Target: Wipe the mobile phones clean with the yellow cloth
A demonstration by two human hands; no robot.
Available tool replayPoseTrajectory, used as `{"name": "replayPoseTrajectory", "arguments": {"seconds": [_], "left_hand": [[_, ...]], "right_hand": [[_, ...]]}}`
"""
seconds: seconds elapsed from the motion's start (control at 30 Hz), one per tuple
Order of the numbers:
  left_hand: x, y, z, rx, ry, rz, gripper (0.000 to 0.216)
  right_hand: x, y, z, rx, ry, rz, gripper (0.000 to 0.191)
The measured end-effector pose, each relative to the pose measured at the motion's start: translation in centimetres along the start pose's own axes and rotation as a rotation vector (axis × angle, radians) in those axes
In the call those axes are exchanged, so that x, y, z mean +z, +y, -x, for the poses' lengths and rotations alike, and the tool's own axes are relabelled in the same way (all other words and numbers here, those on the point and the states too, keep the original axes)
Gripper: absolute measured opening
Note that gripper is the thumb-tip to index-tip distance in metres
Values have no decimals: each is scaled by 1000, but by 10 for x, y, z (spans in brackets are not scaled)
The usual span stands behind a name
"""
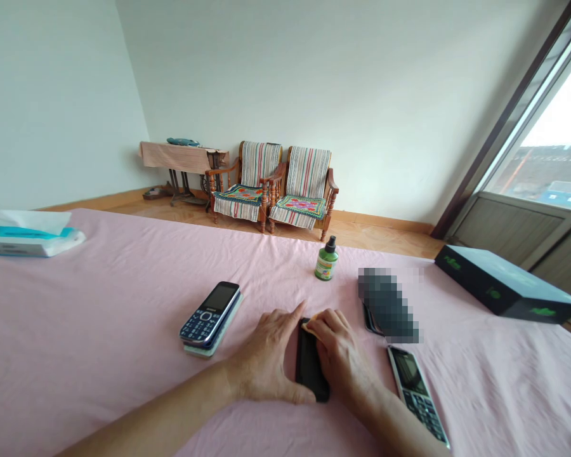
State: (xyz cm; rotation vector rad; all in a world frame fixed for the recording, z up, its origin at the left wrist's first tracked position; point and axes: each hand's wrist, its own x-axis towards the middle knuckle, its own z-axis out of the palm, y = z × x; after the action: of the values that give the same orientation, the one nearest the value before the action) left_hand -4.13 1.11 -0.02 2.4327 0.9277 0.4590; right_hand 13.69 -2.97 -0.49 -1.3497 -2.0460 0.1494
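Observation:
A black phone (310,368) lies on the pink sheet (137,393) between my two hands. My left hand (271,358) braces it from the left, with the thumb at its near end and the index finger by its far end. Pinched in the fingers of my right hand (337,349) is a small yellowish cloth (309,327), pressed on the far end of the phone; most of the cloth is hidden. To the left, a dark keypad phone (212,314) rests on top of a light-coloured device. A silver-and-black keypad phone (419,397) lies beside my right forearm.
A green spray bottle (326,260) stands beyond my hands. Right of it lies a dark, pixelated item (387,304) over another device. A black box (509,282) sits at the far right, a tissue pack (33,238) at the far left. Two wooden chairs (299,181) stand by the wall.

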Motion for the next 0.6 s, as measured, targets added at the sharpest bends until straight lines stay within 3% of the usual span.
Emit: {"name": "replayPoseTrajectory", "arguments": {"seconds": [0.43,0.6], "left_hand": [[0,2,0,-33,-6,-6,126],[-1,0,0,-24,-24,-9,124]], "right_hand": [[-3,-4,-3,10,-29,-25,31],[-3,0,0,76,22,2,32]]}}
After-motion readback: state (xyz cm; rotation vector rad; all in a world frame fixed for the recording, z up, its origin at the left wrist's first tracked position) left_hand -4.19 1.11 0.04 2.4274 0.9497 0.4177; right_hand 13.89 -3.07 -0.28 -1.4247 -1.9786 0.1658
